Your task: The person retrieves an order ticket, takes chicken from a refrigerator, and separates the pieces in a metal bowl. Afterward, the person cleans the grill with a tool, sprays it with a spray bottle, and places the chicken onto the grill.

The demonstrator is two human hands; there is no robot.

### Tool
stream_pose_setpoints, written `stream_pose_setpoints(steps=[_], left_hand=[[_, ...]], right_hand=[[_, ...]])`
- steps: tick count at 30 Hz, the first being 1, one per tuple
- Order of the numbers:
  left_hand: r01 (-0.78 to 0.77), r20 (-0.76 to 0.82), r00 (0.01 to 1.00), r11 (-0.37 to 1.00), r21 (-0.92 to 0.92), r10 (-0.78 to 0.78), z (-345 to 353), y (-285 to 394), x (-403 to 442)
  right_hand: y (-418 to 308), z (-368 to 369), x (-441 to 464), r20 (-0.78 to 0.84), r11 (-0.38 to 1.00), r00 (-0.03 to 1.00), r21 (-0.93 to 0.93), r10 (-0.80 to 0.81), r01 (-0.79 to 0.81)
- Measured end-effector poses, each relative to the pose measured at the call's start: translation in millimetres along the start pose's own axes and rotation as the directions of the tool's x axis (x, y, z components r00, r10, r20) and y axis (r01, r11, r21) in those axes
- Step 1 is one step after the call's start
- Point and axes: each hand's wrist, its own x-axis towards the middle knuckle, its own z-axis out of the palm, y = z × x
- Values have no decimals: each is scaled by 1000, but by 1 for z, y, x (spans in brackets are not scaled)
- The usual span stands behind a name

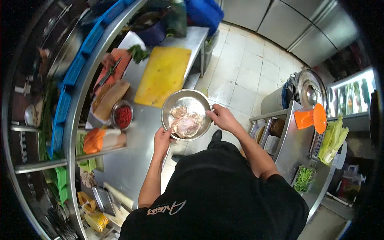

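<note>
A round metal bowl (192, 99) is held up in front of the body, near the steel counter's edge. Pieces of raw meat (187, 125) lie inside it. My left hand (162, 141) grips the rim at the lower left, and my right hand (221, 117) grips the rim on the right side. Both hands have their fingers closed on the bowl, partly hidden by it. Just beyond the bowl lies a yellow cutting board (164, 76). To the left, a small metal container (122, 115) holds red strips.
The steel counter (138, 154) runs along the left, with a knife (110, 73) on an orange board (123, 57) and leafy greens (137, 53). At right, a second counter (286, 138) bears lettuce (333, 140) and an orange object (319, 118), near a large lidded pot (311, 94).
</note>
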Motion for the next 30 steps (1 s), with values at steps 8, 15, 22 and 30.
stream_pose_setpoints(steps=[8, 15, 22, 30], left_hand=[[41, -19, 999, 996, -84, -42, 99, 69, 45], [-37, -58, 997, 990, 137, 45, 132, 100, 109], [-60, 79, 996, 983, 172, 47, 210, 101, 252], [-295, 409, 892, 932, 210, 191, 396, 214, 456]], right_hand=[[31, -83, 9, 85, 878, 995, 473, 45, -80], [51, -119, 81, 162, 913, 987, 399, 21, -85], [83, -215, 163, 60, 893, 984, 415, 165, -175], [84, -405, 249, -199, 756, 920, 640, 337, -138]])
